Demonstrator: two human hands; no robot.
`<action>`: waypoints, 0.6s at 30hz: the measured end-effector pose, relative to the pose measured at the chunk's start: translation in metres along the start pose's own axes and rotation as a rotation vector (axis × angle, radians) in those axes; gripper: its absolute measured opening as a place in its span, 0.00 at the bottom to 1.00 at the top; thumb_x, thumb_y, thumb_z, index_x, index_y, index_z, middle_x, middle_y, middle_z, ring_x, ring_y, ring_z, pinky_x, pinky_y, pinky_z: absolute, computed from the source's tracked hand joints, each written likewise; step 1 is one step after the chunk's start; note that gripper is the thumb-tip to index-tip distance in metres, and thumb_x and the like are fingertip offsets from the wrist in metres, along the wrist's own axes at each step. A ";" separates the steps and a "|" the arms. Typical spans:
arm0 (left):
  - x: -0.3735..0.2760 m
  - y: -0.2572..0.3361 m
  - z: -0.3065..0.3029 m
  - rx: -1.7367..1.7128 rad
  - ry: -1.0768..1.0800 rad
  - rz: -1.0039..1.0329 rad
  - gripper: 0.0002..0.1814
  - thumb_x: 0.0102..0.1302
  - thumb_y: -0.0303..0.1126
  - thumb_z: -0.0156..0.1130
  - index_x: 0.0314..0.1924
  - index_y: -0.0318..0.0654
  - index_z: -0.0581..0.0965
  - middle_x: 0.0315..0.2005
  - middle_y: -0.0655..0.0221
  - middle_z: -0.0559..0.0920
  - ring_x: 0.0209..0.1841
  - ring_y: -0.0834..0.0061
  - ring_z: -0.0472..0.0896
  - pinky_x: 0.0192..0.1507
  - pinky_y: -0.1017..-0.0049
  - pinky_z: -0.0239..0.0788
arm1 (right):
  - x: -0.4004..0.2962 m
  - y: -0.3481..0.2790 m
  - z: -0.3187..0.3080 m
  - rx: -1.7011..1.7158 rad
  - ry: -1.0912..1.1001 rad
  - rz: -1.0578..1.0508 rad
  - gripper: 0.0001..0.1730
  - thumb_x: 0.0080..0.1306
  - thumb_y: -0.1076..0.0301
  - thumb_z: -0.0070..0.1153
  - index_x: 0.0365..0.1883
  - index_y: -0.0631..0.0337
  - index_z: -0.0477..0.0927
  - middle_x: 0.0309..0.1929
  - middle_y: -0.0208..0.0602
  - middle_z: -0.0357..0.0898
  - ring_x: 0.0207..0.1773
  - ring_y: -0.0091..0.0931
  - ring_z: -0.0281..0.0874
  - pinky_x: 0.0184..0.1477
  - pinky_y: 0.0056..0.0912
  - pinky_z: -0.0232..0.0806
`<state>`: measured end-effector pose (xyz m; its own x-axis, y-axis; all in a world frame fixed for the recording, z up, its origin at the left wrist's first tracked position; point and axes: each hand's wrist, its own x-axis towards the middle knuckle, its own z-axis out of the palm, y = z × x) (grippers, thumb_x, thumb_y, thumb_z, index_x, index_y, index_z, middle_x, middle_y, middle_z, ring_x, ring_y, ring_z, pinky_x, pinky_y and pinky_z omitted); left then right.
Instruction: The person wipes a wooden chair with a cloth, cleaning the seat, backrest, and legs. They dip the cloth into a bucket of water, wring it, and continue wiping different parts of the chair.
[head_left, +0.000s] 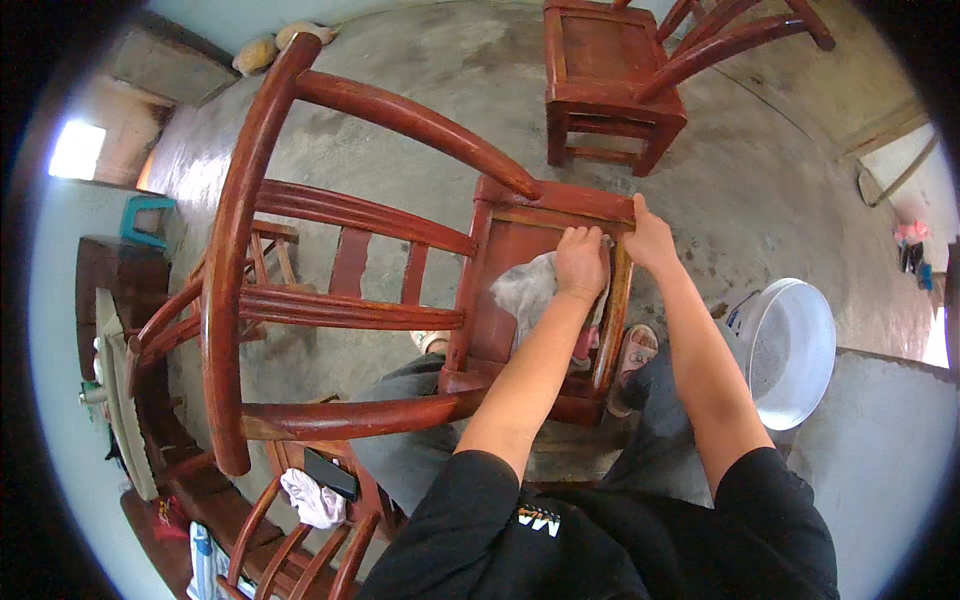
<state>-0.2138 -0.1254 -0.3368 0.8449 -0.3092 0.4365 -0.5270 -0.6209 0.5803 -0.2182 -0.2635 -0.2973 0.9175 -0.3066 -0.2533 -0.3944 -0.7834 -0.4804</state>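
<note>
A reddish-brown wooden chair (551, 196) stands before me, its slatted back reaching to the left. My left hand (581, 262) presses a wet-looking whitish cloth (525, 289) onto the seat panel, near its raised frame. The cloth trails down along the inner edge of the seat, beside a pinkish piece of cloth partly hidden by my forearm. My right hand (649, 236) grips the corner of the seat frame, its thumb on top; some of its fingers are hidden.
A white plastic bucket (791, 352) stands at the right. Another wooden chair (607, 49) is beyond. At lower left, a chair seat (367, 469) holds a black phone (330, 474) and a pale cloth (311, 501). A teal stool (146, 221) is far left.
</note>
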 end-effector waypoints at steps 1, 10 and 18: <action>0.001 -0.005 -0.006 0.041 0.018 -0.018 0.04 0.49 0.26 0.58 0.24 0.37 0.72 0.25 0.60 0.75 0.34 0.56 0.73 0.39 0.62 0.66 | 0.001 -0.002 0.002 -0.009 -0.002 -0.009 0.41 0.53 0.68 0.51 0.66 0.69 0.55 0.47 0.59 0.75 0.52 0.47 0.72 0.53 0.43 0.65; 0.010 -0.052 -0.058 0.465 -0.004 -0.118 0.07 0.51 0.33 0.60 0.31 0.42 0.78 0.29 0.65 0.79 0.36 0.61 0.74 0.41 0.62 0.61 | 0.005 0.009 0.007 -0.017 0.003 -0.081 0.42 0.54 0.69 0.50 0.67 0.69 0.52 0.46 0.58 0.75 0.50 0.47 0.74 0.51 0.43 0.66; 0.015 -0.066 -0.070 0.624 0.007 -0.284 0.06 0.56 0.32 0.58 0.31 0.39 0.78 0.31 0.63 0.80 0.37 0.59 0.78 0.43 0.62 0.67 | 0.008 0.006 0.010 -0.096 -0.003 -0.027 0.43 0.56 0.72 0.51 0.67 0.73 0.48 0.46 0.62 0.73 0.47 0.48 0.75 0.46 0.43 0.71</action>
<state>-0.1728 -0.0390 -0.3203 0.9407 -0.0698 0.3318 -0.1322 -0.9766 0.1693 -0.2134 -0.2653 -0.3107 0.9276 -0.2827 -0.2442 -0.3623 -0.8398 -0.4043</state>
